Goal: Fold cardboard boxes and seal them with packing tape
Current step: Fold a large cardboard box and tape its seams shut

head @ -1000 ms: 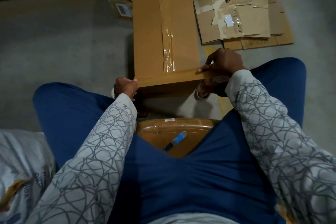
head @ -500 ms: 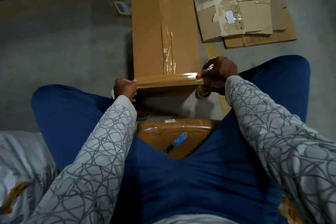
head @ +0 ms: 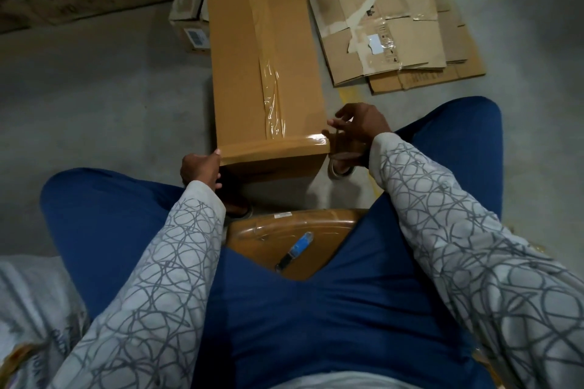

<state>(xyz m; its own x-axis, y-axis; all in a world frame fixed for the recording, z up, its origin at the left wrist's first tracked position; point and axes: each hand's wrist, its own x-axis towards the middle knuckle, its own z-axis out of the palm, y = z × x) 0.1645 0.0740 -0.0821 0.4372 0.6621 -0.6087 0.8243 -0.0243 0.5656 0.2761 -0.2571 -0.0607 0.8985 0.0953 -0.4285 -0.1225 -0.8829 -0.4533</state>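
Sitting over a grey concrete floor [head: 94,98], we look down between our knees in blue trousers [head: 284,319], with patterned grey sleeves [head: 164,278] reaching forward.

- A long cardboard box [head: 234,50] stands on the floor just beyond our knees. Its flaps are closed and it runs away from us towards the far wall.
- A stack of flattened cardboard [head: 410,25] lies on the floor to the right of the box, a little apart from it, with torn labels and old tape on top.
- A pale woven sack [head: 28,309] sits at the near left, beside our left thigh.
- A brown seat [head: 252,240] shows between our thighs.
- Small cartons [head: 189,19] stand at the far left corner of the box; we cannot tell whether they touch it.
- A lengthwise tape band [head: 265,41] covers the top seam, and it is wrinkled and glossy at its near end.
- A cross strip [head: 275,145] of brown tape lies along the near top edge of the box, from corner to corner.
- Our right hand [head: 360,126] is at the near right corner. Its fingers curl round a tape roll [head: 341,167], which hangs just off that corner and is mostly hidden by the hand.
- Our left hand [head: 200,167] grips the near left corner, with the thumb pinning the strip's left end and the fingers curled down the side.
- A blue-handled tool [head: 295,249] lies loose on the seat; the blade end is too dark to make out.
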